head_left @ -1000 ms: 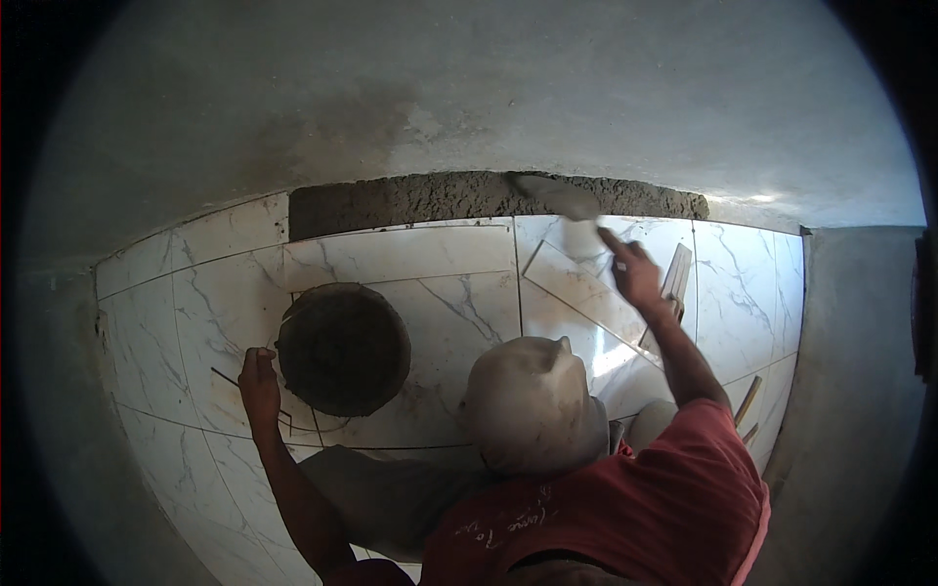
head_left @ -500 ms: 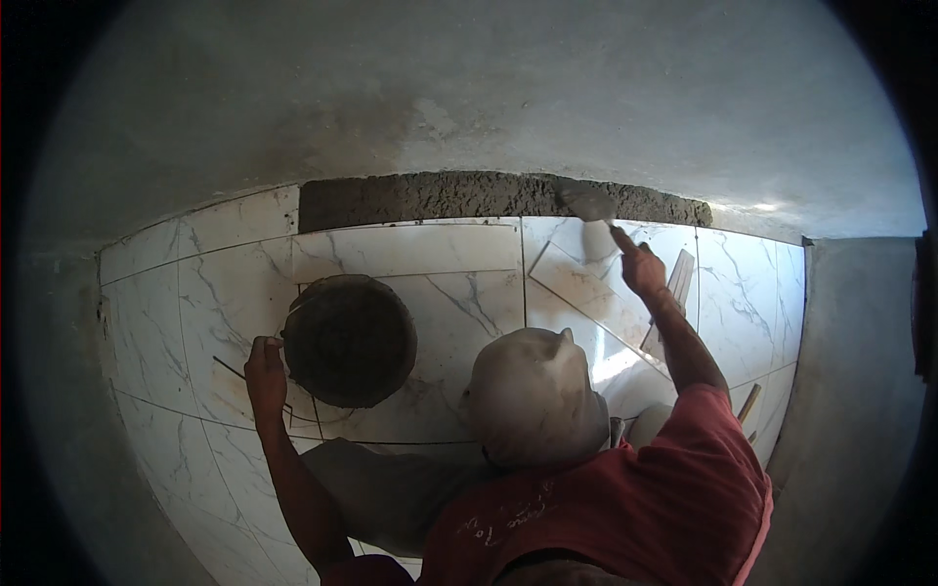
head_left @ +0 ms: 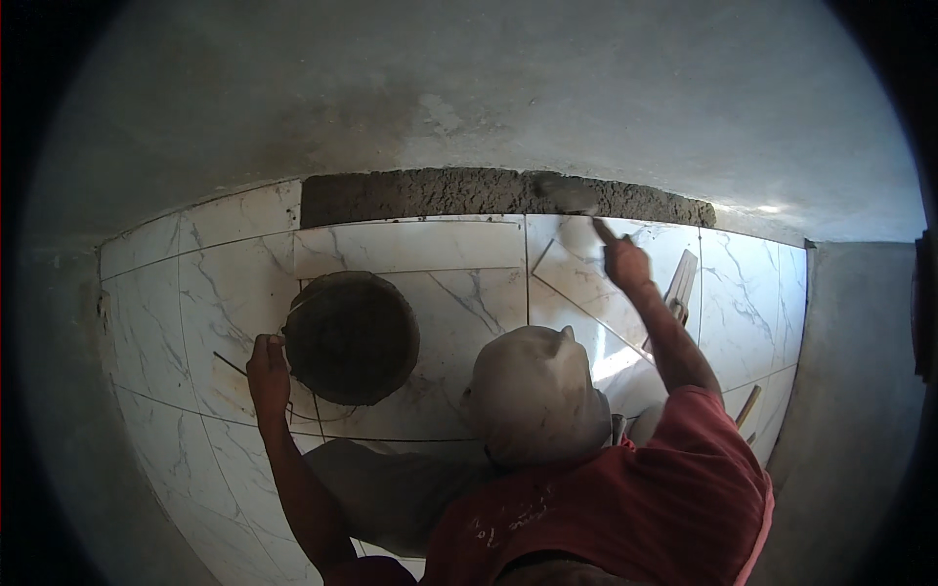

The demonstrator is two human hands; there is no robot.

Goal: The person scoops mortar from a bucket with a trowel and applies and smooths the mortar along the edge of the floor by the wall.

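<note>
My right hand (head_left: 626, 264) is closed round the handle of a trowel (head_left: 578, 202). Its blade, slightly blurred, lies on a strip of wet grey mortar (head_left: 420, 195) along the foot of the wall. My left hand (head_left: 267, 363) is closed at the left rim of a round dark bucket (head_left: 352, 337), where its thin handle joins. The inside of the bucket is too dark to make out. A long narrow cut tile (head_left: 410, 249) lies just in front of the mortar, between bucket and wall.
White marbled tiles (head_left: 225, 293) cover the floor. To the right a loose tile piece (head_left: 576, 269) lies askew, beside a long pale tool (head_left: 681, 283) under my right forearm. A wooden-handled tool (head_left: 749, 405) rests farther right. Grey plastered walls (head_left: 489, 88) enclose the far and right sides.
My right hand has moved a little left, drawing the trowel leftward along the mortar strip. My left hand and the bucket have stayed nearly in place.
</note>
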